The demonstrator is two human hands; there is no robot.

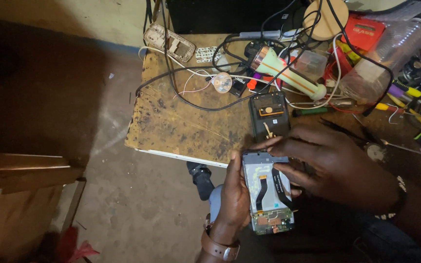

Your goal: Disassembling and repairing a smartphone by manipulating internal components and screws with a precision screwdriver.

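- While the left hand point(234, 195) clasps the opened smartphone point(268, 192) by its long edge, out past the front edge of the stained wooden bench point(181, 122) and above the concrete floor point(137, 209), a loosened grip would likely send it down onto that floor.
- The right hand point(327, 163) is curled over the phone's upper half, its fingertips point(279, 167) on the black flex ribbon point(278, 187); too sharp a pull there could crease or tear it.
- The bare green circuit board point(271, 221) at the phone's lower end sits exposed, and a sliding finger might smear or knock its small parts.
- The removed back cover point(269, 116) lies just behind the phone among black cables point(196, 92); a sleeve catching one could drag the cover or the torch point(281, 70) off the bench.
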